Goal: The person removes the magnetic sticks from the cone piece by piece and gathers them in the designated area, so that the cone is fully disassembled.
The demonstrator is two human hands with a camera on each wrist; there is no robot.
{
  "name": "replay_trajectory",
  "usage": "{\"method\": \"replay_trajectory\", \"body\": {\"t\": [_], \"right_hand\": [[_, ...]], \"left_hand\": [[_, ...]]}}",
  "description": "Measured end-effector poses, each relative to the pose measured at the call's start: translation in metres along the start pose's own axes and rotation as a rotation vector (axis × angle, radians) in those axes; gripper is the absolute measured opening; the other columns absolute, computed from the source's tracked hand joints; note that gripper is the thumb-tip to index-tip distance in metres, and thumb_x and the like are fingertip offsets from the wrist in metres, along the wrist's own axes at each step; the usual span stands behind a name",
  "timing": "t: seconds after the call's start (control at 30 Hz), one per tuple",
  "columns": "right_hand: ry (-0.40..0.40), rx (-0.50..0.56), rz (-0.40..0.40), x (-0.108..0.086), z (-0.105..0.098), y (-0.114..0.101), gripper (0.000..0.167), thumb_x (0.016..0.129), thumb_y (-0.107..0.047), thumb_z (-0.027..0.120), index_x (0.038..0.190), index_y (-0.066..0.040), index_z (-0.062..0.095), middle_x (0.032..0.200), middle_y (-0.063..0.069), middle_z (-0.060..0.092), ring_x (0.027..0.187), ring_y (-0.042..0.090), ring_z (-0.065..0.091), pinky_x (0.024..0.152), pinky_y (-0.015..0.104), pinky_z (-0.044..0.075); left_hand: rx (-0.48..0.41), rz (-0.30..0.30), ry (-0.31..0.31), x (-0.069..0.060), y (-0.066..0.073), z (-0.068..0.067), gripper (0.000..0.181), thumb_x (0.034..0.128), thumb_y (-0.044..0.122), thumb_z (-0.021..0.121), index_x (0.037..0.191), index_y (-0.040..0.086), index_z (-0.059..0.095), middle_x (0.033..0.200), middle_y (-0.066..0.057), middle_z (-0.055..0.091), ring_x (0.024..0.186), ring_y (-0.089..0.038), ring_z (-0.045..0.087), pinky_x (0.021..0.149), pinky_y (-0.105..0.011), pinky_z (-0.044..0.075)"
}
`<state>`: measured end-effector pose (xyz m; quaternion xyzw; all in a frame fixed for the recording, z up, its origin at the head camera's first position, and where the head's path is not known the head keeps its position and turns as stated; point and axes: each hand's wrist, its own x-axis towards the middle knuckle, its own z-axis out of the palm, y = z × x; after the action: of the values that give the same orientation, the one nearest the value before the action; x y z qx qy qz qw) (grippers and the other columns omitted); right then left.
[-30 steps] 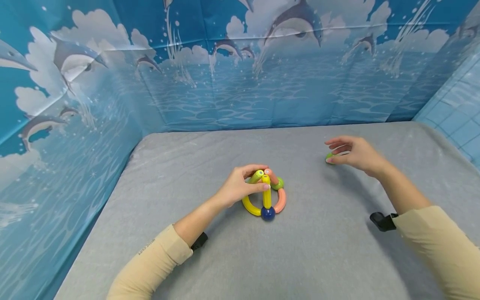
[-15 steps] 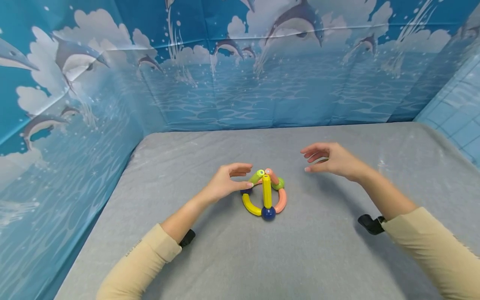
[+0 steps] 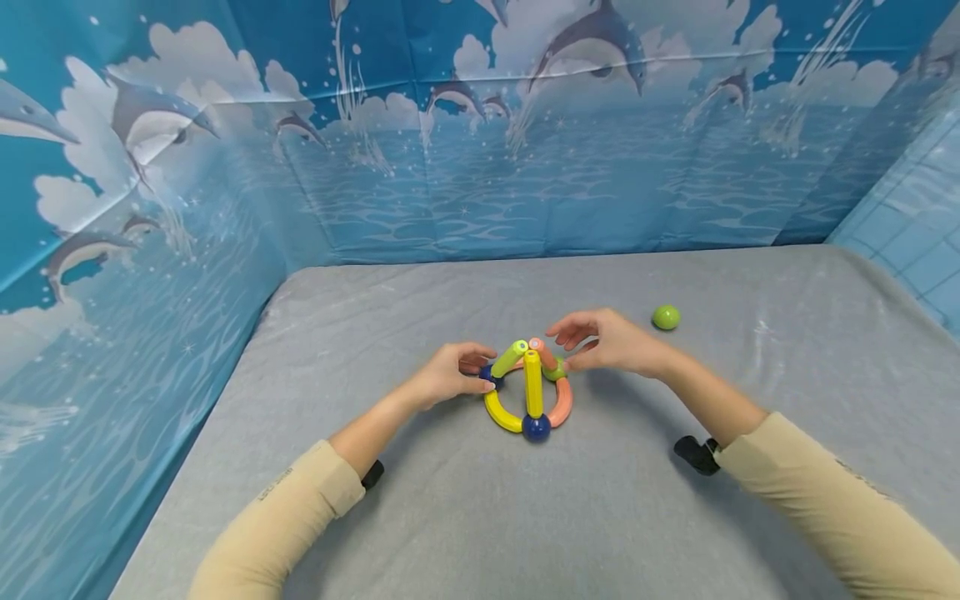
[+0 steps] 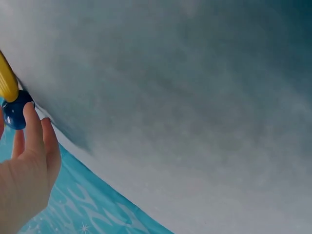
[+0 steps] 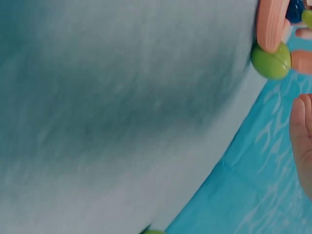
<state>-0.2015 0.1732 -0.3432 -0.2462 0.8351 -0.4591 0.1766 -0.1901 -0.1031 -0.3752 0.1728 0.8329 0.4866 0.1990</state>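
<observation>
my left hand (image 3: 442, 379) pinches a blue ball (image 4: 14, 113) of the stick-and-ball frame (image 3: 533, 387) on the grey cloth (image 3: 450, 517); my right hand (image 3: 611, 342), fingers loose, sits at its green ball (image 5: 270, 63). likely i'm steadying the base; gentle handling is called for.

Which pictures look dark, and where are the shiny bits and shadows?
Head view: bright, with a soft shadow beside the right sleeve; left wrist view: dimmer, a glint on the blue ball; right wrist view: also dim, gray cloth looking blurry.
</observation>
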Motion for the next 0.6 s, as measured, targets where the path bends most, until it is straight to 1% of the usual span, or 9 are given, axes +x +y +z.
{"method": "replay_trajectory", "body": {"t": [0.13, 0.3, 0.47, 0.6], "right_hand": [[-0.019, -0.058, -0.028, 0.005, 0.008, -0.003, 0.042, 0.078, -0.008, 0.075, 0.117, -0.004, 0.061, 0.11, 0.008, 0.063, 0.098, 0.024, 0.057, 0.085, 0.038, 0.049], [-0.018, -0.108, -0.064, 0.009, 0.014, -0.005, 0.039, 0.077, -0.005, 0.074, 0.115, -0.003, 0.063, 0.106, 0.006, 0.065, 0.095, 0.022, 0.058, 0.081, 0.036, 0.051], [-0.029, -0.135, -0.087, 0.011, 0.017, -0.004, 0.035, 0.077, -0.002, 0.073, 0.111, -0.003, 0.064, 0.101, 0.004, 0.066, 0.093, 0.021, 0.059, 0.08, 0.035, 0.052], [-0.032, -0.125, -0.086, 0.012, 0.018, -0.003, 0.03, 0.078, -0.001, 0.072, 0.108, -0.004, 0.066, 0.098, 0.003, 0.067, 0.092, 0.02, 0.06, 0.08, 0.034, 0.052]], "left_hand": [[0.002, -0.008, -0.003, 0.003, -0.001, 0.004, 0.042, 0.0829, 0.002, 0.069, 0.123, 0.002, 0.058, 0.125, -0.015, 0.055, 0.111, -0.029, 0.053, 0.086, -0.033, 0.049], [0.016, -0.015, 0.003, 0.006, -0.002, 0.006, 0.041, 0.0827, 0.002, 0.069, 0.122, 0.003, 0.059, 0.123, -0.014, 0.056, 0.11, -0.029, 0.054, 0.085, -0.032, 0.049], [0.028, 0.01, -0.025, 0.007, -0.001, 0.007, 0.043, 0.0821, 0.002, 0.07, 0.123, 0.001, 0.058, 0.121, -0.013, 0.058, 0.107, -0.026, 0.055, 0.086, -0.03, 0.049], [0.012, 0.03, -0.05, 0.007, -0.001, 0.007, 0.045, 0.0822, 0.0, 0.069, 0.126, -0.001, 0.056, 0.119, -0.014, 0.06, 0.1, -0.023, 0.057, 0.081, -0.027, 0.05]]}}
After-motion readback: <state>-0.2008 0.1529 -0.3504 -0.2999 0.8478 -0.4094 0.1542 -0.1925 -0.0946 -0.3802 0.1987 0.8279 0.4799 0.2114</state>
